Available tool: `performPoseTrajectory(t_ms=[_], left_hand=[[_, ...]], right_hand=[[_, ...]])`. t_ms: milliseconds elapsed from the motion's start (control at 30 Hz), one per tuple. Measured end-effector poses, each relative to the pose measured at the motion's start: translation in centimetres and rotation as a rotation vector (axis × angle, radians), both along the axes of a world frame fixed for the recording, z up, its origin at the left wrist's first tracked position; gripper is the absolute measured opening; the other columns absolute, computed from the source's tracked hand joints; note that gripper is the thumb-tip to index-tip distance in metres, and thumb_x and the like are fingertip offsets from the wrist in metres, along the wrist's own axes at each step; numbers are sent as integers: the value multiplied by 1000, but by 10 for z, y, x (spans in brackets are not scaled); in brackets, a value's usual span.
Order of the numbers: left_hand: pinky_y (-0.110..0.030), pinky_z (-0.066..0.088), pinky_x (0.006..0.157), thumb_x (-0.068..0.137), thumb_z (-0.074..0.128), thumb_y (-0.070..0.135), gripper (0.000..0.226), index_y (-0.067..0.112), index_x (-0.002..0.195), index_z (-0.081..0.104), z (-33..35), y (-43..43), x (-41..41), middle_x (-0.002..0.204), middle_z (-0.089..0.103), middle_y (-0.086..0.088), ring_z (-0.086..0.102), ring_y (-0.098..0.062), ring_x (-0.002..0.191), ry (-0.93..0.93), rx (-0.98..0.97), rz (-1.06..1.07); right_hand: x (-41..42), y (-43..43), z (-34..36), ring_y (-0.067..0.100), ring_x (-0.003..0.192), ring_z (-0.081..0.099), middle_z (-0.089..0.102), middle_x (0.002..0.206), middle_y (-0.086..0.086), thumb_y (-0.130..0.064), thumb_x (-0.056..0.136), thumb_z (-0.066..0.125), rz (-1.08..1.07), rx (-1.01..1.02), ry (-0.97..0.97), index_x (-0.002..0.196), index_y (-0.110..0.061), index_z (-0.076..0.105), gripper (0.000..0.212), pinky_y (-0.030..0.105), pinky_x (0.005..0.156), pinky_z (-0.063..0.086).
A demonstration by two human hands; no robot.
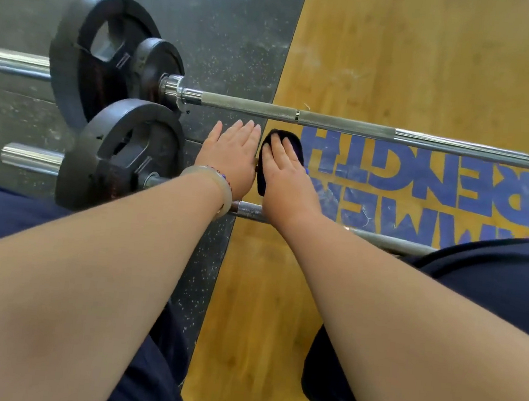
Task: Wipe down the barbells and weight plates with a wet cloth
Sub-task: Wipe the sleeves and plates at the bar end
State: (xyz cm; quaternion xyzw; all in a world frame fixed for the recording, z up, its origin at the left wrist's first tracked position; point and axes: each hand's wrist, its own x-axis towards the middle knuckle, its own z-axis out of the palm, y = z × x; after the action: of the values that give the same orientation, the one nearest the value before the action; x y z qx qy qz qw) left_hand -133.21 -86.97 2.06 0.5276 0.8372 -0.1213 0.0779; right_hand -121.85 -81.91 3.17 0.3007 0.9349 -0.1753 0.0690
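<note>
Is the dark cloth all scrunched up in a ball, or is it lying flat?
Flat. The cloth lies spread on the floor under the right hand, whose fingers are stretched out flat on it, not curled around it.

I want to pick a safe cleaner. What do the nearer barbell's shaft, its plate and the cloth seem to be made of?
Nearer barbell's shaft: bright steel, likely chromed, with a knurled grip zone. Its weight plate: matte black, probably rubber- or paint-coated iron; chips show at the rim. The cloth under the right hand: dark, fuzzy fabric, possibly microfibre.
</note>
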Motion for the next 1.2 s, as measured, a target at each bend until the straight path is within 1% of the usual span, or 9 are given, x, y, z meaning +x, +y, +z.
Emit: performPoseTrajectory(t_ms=[133,233,333,533,733,833,967,1067,1200], left_hand=[[-41,0,119,101,30,26,60,14,152,2,-6,12,-15,160,5,1,3,-16,147,-29,31,51],[-40,-1,119,102,30,26,59,15,152,2,-5,8,-26,160,5,0,2,-16,147,-28,38,62],[-40,-1,118,103,28,30,58,14,153,3,-2,-3,-33,160,5,0,3,-16,147,-15,41,60],[-41,2,119,103,23,35,57,14,153,3,12,-36,-36,160,5,-1,4,-17,147,-5,27,-2],[-40,4,119,103,23,32,56,12,152,5,26,-62,-42,160,6,-2,5,-18,147,-24,9,-54],[-40,4,118,103,23,29,54,12,152,7,34,-68,-49,160,8,-3,6,-19,147,-33,8,-51],[-40,5,118,103,23,31,55,11,152,7,32,-76,-61,160,10,-4,7,-20,147,-18,24,-8],[-41,5,119,103,22,32,56,11,152,7,30,-80,-63,160,9,-4,7,-20,147,2,-24,10],[-40,6,118,103,21,33,55,10,152,8,34,-72,-79,160,10,-5,7,-22,147,68,-9,8]], right_hand=[[-27,15,-2,20,146,-10,-10,160,5,-3,95,40,-32,-11,31,152,-8,0,69,29,118,3],[-40,21,-2,20,146,-9,-10,160,5,-4,95,42,-20,3,55,152,-9,1,70,29,117,4],[-40,20,-1,20,146,-9,-11,160,5,-4,95,42,-23,3,28,152,-8,1,70,29,117,5],[-28,-12,2,21,146,-9,-12,159,5,-5,95,44,58,40,-56,152,-10,0,72,30,117,7],[-34,-45,23,20,146,-8,-10,160,4,-8,96,45,47,40,-17,152,-11,1,71,31,116,9],[-50,-47,33,21,147,-6,-9,160,3,-5,95,44,-12,-6,43,153,-12,4,70,31,116,11],[-58,-40,28,21,147,-6,-9,160,2,-4,95,45,63,39,13,153,-14,2,73,32,116,11],[-64,-36,24,21,147,-7,-11,160,2,-3,94,46,35,10,20,153,-14,0,76,33,116,13],[-78,-25,20,21,147,-6,-10,160,1,-4,94,48,100,4,38,153,-15,1,77,33,116,14]])
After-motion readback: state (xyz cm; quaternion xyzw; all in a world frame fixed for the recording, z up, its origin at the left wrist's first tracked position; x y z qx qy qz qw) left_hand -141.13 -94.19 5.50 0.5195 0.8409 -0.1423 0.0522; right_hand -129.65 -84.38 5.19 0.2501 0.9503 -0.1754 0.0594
